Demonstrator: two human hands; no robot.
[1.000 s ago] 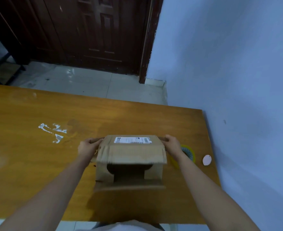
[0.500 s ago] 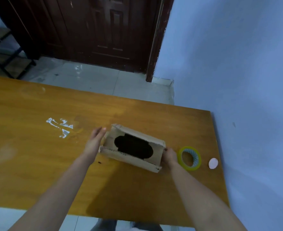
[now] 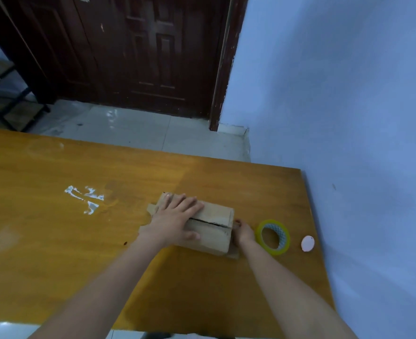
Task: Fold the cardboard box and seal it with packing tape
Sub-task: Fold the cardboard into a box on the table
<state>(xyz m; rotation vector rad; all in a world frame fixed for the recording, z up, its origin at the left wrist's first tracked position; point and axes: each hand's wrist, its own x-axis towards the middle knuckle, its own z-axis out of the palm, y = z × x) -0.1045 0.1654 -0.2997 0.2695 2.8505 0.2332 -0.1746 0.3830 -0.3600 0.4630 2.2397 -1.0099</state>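
A small brown cardboard box (image 3: pixel 215 230) lies on the wooden table (image 3: pixel 55 241), its two top flaps folded down so a dark seam runs between them. My left hand (image 3: pixel 175 222) lies flat on the flaps with its fingers spread, covering the box's left half. My right hand (image 3: pixel 244 232) touches the box's right end, its fingers partly hidden behind the cardboard. A roll of yellow-green packing tape (image 3: pixel 273 237) lies flat on the table just right of my right hand.
A small white round disc (image 3: pixel 307 243) lies near the table's right edge by the blue wall (image 3: pixel 348 118). White torn residue (image 3: pixel 84 198) marks the table left of the box. A dark wooden door (image 3: pixel 140 52) and tiled floor lie beyond the table.
The box's open top, showing a dark inside before, is now covered by folded flaps. My left hand moved from the box's left side onto the top. The camera has shifted.
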